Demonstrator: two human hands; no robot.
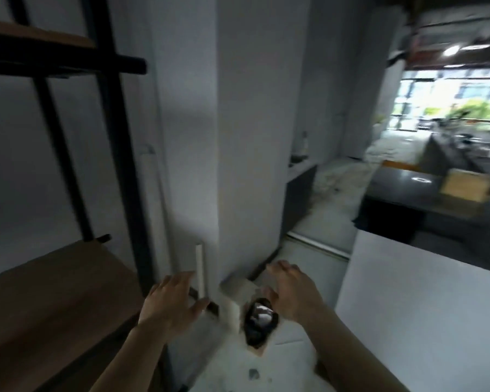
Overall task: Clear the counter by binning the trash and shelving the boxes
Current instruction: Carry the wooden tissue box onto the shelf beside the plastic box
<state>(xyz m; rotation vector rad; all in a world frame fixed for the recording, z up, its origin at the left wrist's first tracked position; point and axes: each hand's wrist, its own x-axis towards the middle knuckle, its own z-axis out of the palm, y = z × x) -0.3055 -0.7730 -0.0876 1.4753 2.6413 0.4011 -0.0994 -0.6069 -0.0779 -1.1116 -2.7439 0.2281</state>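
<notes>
Fingers of the left hand (172,301) and right hand (294,292) are spread, empty, at lower centre. Trash could be dropped beside what is possibly the dark-lined white bin (259,326), since blur obscures its opening.

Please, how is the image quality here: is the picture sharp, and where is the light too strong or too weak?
Head view: motion blur softens everything, including the left hand, right hand and the dark bin opening; the window at the upper right is overexposed; the shelf on the left lies in dim shadow; wide-angle distortion slants the shelf posts.
</notes>
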